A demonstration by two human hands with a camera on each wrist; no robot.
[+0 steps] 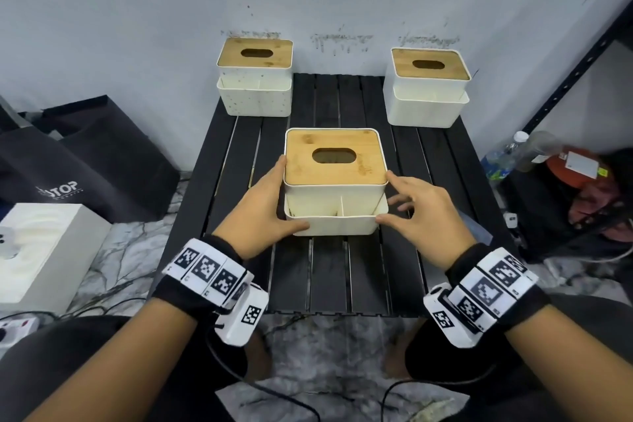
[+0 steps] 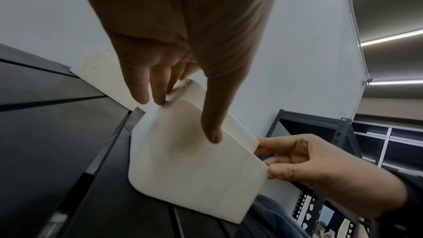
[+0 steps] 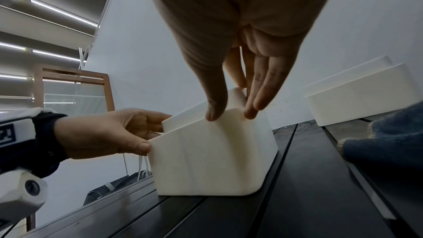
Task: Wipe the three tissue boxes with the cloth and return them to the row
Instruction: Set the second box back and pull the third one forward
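Three white tissue boxes with bamboo lids stand on a black slatted table (image 1: 329,274). The middle tissue box (image 1: 335,181) (image 2: 194,169) (image 3: 210,160) sits forward of the other two. My left hand (image 1: 270,202) (image 2: 185,120) grips its left side, thumb on the front face. My right hand (image 1: 404,205) (image 3: 232,113) grips its right front corner, thumb on the front rim and index finger at the lid's corner. The left box (image 1: 255,79) and right box (image 1: 428,89) stand at the back by the wall. A blue-grey cloth (image 1: 479,228) (image 3: 384,142) lies on the table right of my right hand.
A black shopping bag (image 1: 85,161) and a white carton (image 1: 41,250) stand on the floor at the left. At the right are a black metal rack (image 1: 582,62), plastic bottles (image 1: 513,154) and a dark bag. Cables run across the marble floor below the table's front edge.
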